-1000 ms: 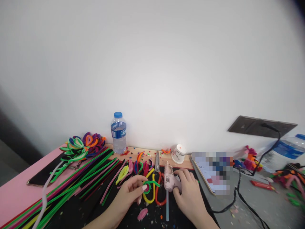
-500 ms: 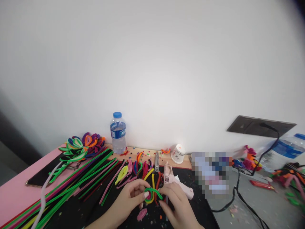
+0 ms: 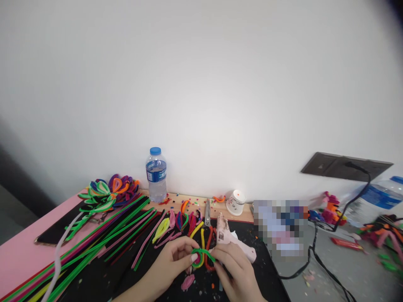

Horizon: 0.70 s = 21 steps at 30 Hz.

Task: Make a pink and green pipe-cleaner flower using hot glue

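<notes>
My left hand (image 3: 176, 260) pinches a small coil of pipe cleaner (image 3: 198, 259), pink inside with green and yellow around it. My right hand (image 3: 234, 268) has its thumb and fingers closed on the end of the green pipe cleaner (image 3: 206, 252) that bends out of that coil. A yellow pipe cleaner (image 3: 202, 239) and a red pipe cleaner (image 3: 208, 262) lie just beyond and between the hands. Beside my right hand rests a pale pink glue gun (image 3: 236, 240). Below the coil sits a flattened pink pipe-cleaner piece (image 3: 188, 282). The fingertips partly cover the coil.
Long pipe cleaners (image 3: 94, 247) spread across the left, near finished pipe-cleaner flowers (image 3: 108, 193) and a dark phone (image 3: 56, 228). At the wall stand a water bottle (image 3: 156, 176) and a paper cup (image 3: 236, 203). Scissors (image 3: 207, 213) lie in the middle; black cables (image 3: 311, 251) run along the right.
My right hand's fingers have closed in on the green end and lowered slightly, and the green strand now arches more. My left hand keeps its hold almost unmoved.
</notes>
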### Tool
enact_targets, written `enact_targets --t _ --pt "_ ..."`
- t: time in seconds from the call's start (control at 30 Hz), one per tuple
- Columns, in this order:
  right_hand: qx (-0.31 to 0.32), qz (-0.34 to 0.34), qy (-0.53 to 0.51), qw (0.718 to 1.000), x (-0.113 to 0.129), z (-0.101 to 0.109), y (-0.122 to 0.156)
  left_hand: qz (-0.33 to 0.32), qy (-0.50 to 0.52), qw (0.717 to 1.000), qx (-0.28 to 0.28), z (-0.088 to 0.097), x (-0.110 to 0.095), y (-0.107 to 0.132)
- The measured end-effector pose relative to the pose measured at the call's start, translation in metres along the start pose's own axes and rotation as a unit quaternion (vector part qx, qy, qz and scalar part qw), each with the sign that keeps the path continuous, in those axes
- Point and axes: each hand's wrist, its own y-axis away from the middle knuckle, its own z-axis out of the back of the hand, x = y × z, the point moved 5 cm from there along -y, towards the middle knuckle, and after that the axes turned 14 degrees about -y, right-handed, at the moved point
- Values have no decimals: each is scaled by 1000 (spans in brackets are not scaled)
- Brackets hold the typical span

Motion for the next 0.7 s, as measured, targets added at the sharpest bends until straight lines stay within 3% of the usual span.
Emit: enact_targets --t 0.7 --pt "23 6 -2 1000 3 -8 2 29 16 999 -36 3 -6 0"
